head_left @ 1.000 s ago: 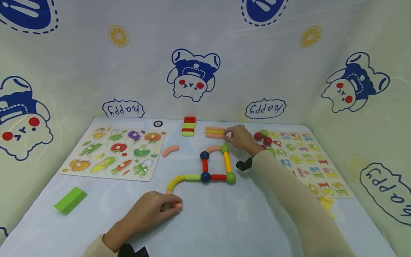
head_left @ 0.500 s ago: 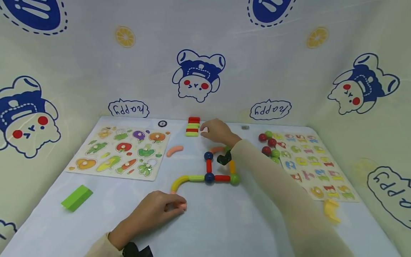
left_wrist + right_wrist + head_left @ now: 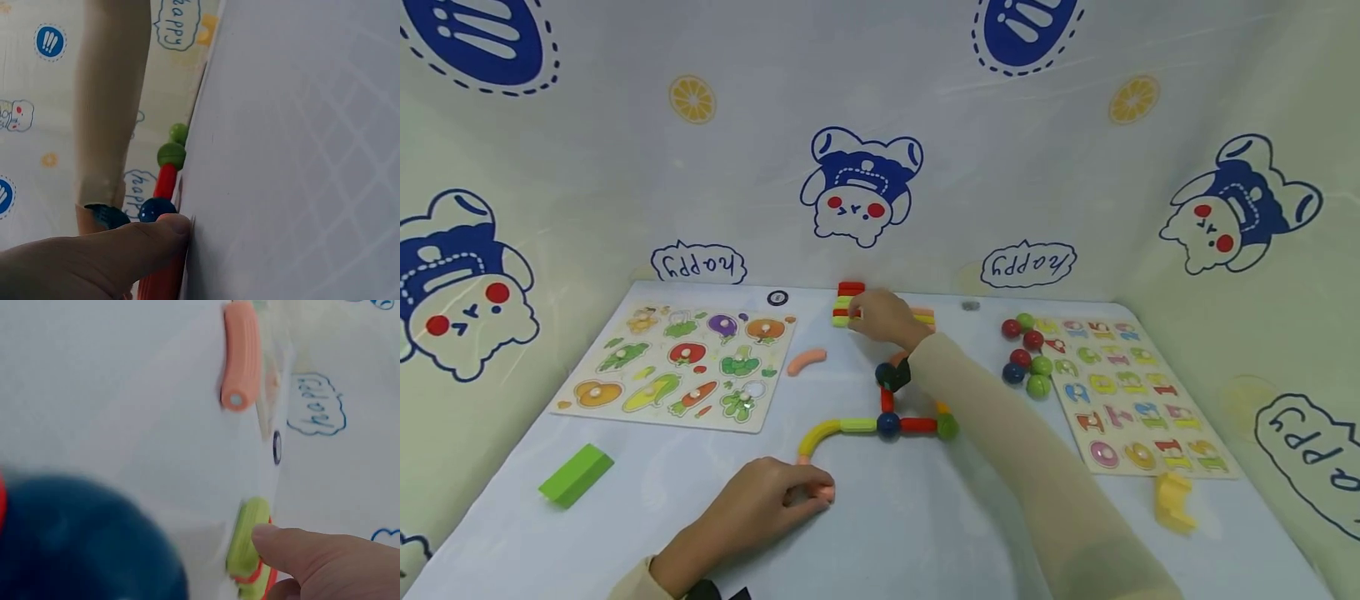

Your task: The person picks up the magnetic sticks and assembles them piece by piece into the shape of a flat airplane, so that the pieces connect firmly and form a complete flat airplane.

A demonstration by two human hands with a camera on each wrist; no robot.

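My left hand (image 3: 760,504) pinches a salmon-pink magnetic rod (image 3: 824,493), mostly hidden by the fingers. That rod meets a curved yellow rod (image 3: 817,437), which joins a light green rod (image 3: 857,425) and a frame of red rods (image 3: 917,426) and balls, among them a blue ball (image 3: 889,426). At the back, my right hand (image 3: 887,319) has thumb and fingers around the end of the front light green rod (image 3: 247,540) in a row of red and green rods. In the right wrist view the thumb presses against its side. The right arm covers part of the frame.
Left stands a vegetable puzzle board (image 3: 662,410), with a green block (image 3: 576,476) in front. Right are a number puzzle board (image 3: 1097,462), loose balls (image 3: 1033,340) and a yellow piece (image 3: 1174,502). One curved pink rod (image 3: 807,362) lies behind the frame.
My right hand has moved left from the pink and yellow rods to the red and green row. The left hand stays in place, still holding the pink rod.
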